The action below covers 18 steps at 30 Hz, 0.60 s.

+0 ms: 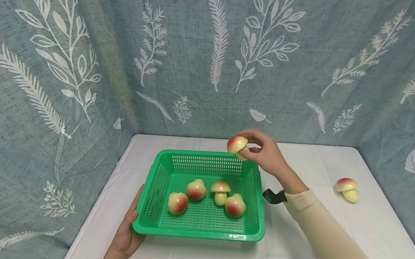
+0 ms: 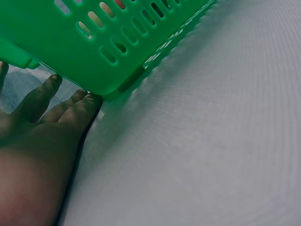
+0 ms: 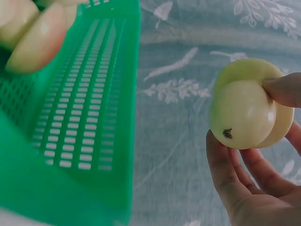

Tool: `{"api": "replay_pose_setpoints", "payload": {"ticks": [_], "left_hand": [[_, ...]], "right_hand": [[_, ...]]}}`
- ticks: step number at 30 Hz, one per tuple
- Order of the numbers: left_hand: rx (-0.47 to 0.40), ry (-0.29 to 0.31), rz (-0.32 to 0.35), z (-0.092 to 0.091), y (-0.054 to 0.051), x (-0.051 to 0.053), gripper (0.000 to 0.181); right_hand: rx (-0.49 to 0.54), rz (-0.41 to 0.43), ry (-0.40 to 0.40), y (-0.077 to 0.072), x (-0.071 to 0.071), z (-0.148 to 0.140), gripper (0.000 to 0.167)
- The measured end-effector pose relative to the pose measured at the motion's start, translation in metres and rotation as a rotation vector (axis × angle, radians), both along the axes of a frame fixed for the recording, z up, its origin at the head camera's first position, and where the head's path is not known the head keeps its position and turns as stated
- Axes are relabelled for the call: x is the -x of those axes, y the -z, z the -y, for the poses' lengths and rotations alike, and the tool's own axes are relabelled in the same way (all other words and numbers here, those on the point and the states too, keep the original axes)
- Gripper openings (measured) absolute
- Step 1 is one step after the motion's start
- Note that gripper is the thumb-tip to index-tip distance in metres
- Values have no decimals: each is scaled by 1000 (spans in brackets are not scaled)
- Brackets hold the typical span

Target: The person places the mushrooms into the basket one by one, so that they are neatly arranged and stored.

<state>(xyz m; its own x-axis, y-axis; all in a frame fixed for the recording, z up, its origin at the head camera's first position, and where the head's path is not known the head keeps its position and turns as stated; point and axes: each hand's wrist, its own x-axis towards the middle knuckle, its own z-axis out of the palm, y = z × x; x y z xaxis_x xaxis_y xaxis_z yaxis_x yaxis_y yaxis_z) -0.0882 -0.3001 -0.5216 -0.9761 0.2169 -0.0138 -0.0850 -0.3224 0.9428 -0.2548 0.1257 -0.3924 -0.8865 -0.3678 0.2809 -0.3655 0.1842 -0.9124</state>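
Note:
My right hand pinches a toy mushroom with a red and cream cap between thumb and fingers, above the basket's far right corner. In the right wrist view the pale stem of this mushroom faces the camera, with a small dark mark on it. Several like mushrooms lie inside the green plastic basket. At the basket's left side, my left hand rests with its fingers extended along the wall. The left wrist view shows those fingertips touching the basket's lower edge.
Another mushroom lies on the white-covered table to the right, beyond my right forearm. A patterned blue-grey cloth hangs behind the table and on both sides. A dark band sits at my right wrist.

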Motion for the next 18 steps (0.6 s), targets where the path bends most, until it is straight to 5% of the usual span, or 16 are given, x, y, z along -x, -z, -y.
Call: {"api": "replay_pose_setpoints", "payload": {"ticks": [18], "left_hand": [[6,-8,-9,-1,4,-1,70]], "right_hand": [[-57,-39,-94,4,-9,50,45]]}}
